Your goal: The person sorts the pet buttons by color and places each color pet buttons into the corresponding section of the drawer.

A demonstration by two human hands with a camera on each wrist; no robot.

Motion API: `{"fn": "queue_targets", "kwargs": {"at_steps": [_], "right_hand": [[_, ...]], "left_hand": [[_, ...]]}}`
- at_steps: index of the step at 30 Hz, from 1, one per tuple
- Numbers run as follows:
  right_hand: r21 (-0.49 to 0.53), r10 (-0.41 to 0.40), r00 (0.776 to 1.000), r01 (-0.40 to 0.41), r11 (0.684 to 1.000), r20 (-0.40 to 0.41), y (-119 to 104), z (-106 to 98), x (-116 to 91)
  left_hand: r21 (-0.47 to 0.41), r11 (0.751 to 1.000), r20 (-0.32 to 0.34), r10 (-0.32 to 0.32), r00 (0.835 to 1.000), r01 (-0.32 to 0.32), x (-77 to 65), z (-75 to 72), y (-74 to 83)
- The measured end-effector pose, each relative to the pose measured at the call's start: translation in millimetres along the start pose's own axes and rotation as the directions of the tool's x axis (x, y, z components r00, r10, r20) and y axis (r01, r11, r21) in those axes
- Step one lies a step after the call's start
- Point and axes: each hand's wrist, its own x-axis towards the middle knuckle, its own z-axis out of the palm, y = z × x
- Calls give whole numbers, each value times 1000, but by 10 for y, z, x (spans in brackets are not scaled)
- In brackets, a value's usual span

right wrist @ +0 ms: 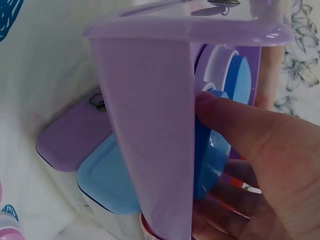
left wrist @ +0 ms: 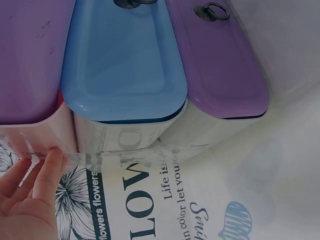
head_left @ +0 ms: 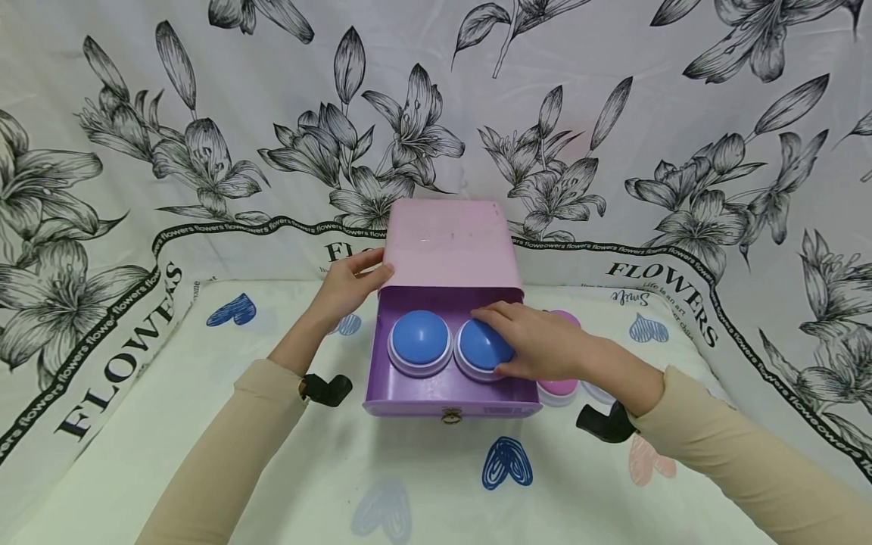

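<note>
I'm seeing the R hand (head_left: 538, 341) gripping the right-hand blue-domed piece (head_left: 482, 350), thumb near side, fingers far side; it's lying inside the pulled-out purple drawer (head_left: 412, 390), just beside its twin (head_left: 420, 337); can't tell if it's clearing the drawer floor; the L hand (head_left: 350, 284) is touching the left side of the pink cabinet (head_left: 450, 242), fingers fairly straight, prob. steadying w/o clutching; I'm worrying re: the smooth dome slipping b/c of a shallow pinch, its rim catching the twin, or the cabinet tipping b/c of R hand pressing down.
</note>
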Motion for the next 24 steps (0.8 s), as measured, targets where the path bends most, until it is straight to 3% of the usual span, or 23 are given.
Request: {"fn": "queue_targets", "kwargs": {"at_steps": [8, 14, 24], "right_hand": [[34, -31, 1000, 31, 999, -5, 9, -20, -14], [111, -36, 997, 42, 993, -61, 0, -55, -31], [148, 35, 984, -10, 989, -173, -120, -131, -119]], "left_hand": [[-4, 1000, 2, 3, 1000, -3, 5, -2, -5], [4, 1000, 1, 1, 1000, -1, 3, -1, 3], [0, 1000, -2, 2, 1000, -2, -2, -3, 4]]}}
